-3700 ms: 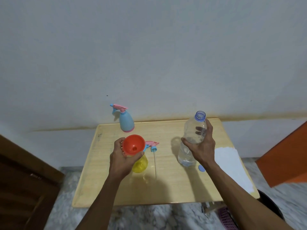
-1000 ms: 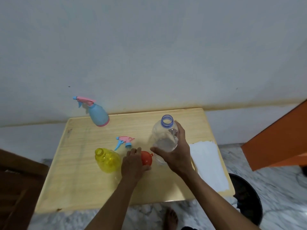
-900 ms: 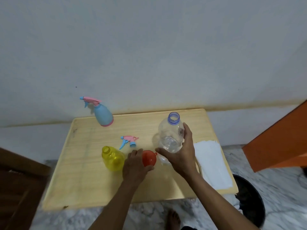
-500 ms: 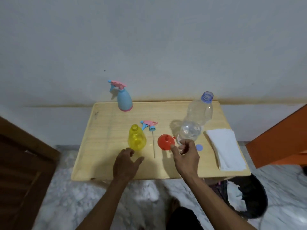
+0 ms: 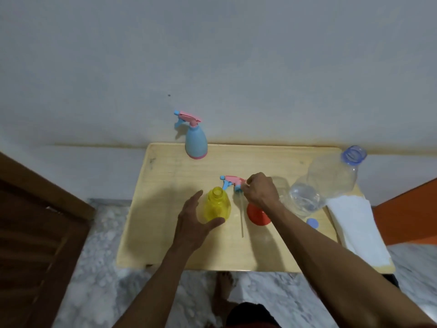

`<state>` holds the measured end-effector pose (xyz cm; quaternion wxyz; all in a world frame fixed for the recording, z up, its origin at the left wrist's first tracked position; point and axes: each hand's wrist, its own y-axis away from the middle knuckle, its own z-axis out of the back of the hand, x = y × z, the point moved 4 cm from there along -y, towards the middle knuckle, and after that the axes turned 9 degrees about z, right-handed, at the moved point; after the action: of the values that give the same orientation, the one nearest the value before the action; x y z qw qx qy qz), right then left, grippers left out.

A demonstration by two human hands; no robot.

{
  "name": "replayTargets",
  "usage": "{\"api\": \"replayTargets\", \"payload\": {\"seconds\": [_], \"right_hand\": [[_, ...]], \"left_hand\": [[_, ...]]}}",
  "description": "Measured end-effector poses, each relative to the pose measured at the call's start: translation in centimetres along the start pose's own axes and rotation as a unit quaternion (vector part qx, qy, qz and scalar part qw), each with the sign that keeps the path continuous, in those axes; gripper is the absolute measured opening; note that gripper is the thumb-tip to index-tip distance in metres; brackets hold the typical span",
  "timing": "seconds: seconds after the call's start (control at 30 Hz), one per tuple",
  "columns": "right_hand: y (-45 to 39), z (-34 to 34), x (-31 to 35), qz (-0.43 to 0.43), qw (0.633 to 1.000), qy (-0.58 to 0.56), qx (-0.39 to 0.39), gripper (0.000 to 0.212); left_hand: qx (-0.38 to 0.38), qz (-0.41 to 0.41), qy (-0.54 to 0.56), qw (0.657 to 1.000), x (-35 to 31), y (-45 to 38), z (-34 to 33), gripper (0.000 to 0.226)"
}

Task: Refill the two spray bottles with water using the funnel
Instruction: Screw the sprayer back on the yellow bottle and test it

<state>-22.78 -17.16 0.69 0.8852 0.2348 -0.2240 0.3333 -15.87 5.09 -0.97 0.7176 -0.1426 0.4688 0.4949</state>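
An open yellow spray bottle stands uncapped at the middle of the wooden table. My left hand is open beside it, fingers straight along its left side and thumb at its base. Its pink and blue spray head lies just behind it, dip tube pointing toward me, and my right hand pinches that head. The red funnel sits mouth down, partly under my right wrist. A clear water bottle stands uncapped at the right. A capped blue spray bottle stands at the back edge.
A small blue cap lies by the water bottle. A folded white cloth covers the table's right edge. A brown wooden door is on the left, an orange panel on the right, a wall behind.
My right hand has moved from beside the funnel and water bottle to the loose spray head and pinched it. My left hand has risen to the yellow bottle's side.
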Motion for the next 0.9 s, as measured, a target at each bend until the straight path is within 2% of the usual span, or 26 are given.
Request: {"api": "replayTargets", "payload": {"seconds": [0.17,0.3,0.37,0.57,0.67,0.8,0.9], "right_hand": [[-3.3,-2.2,-1.0,-0.043,0.998,-0.011,0.038,0.043],[-4.4,-3.5,-1.3,-0.082,0.995,-0.02,0.045,0.062],[-4.7,-3.9,-1.4,-0.092,0.994,-0.025,0.045,0.062],[-5.0,-4.0,-1.2,-0.113,0.991,-0.055,0.043,0.058],[-5.3,-3.2,-0.8,-0.114,0.989,-0.093,0.018,0.055],[-4.2,0.2,1.2,-0.082,0.98,-0.173,-0.057,0.036],[-3.4,2.8,2.3,-0.066,0.96,-0.249,-0.111,0.023]], "left_hand": [[0.038,0.002,0.018,0.999,0.6,-2.0,-0.6,0.103],[0.04,-0.003,0.027,0.999,0.3,-2.6,-1.2,0.09],[0.034,-0.007,0.03,0.999,0.3,-2.7,-1.4,0.084],[0.028,-0.015,0.028,0.999,0.1,-2.8,-1.9,0.083],[0.026,-0.03,0.038,0.999,-0.3,-2.9,-1.7,0.074],[-0.003,-0.043,0.076,0.996,-1.3,-2.5,-0.1,0.069],[-0.03,-0.039,0.112,0.993,-1.9,-2.5,0.9,0.066]]}}
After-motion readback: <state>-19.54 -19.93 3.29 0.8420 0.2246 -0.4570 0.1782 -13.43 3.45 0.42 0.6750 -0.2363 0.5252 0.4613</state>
